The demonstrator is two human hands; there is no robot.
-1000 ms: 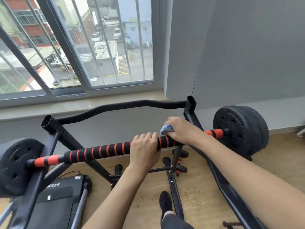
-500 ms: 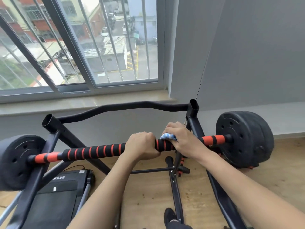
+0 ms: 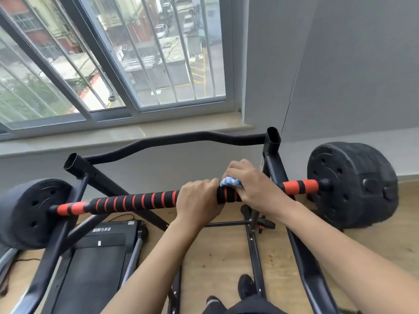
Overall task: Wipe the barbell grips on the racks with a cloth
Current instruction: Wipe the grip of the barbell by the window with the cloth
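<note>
Window (image 3: 136, 64) with vertical bars fills upper left; grey wall to the right. Wood floor (image 3: 215, 252) below.

Black rack (image 3: 158, 141) stands before the sill and carries the barbell across its two uprights. Left plate (image 3: 29, 214) and right plate (image 3: 349, 184) are black, one at each end, outside the uprights. Treadmill (image 3: 97, 257) lies on the floor under the left half of the bar.

Barbell grip (image 3: 133, 201): black foam with orange bands, running between the uprights, orange sleeves at both ends.

Left hand (image 3: 197, 200): on the grip just right of centre, fingers curled over the top and clamped on the foam. Right hand (image 3: 254, 186): just beside it, next to the right upright, fingers wrapped over the grip with the cloth pressed beneath.

Cloth (image 3: 230, 182): blue and white, bunched, only a small fold showing between the two hands, on top of the grip.

Dark shoe (image 3: 247, 286) on the floor at the bottom edge.

Versus 0.5 s ago: both hands hold the same stretch of grip and the cloth shows at the same spot. Versus 1.0 s ago: the shoe sits lower in view.
</note>
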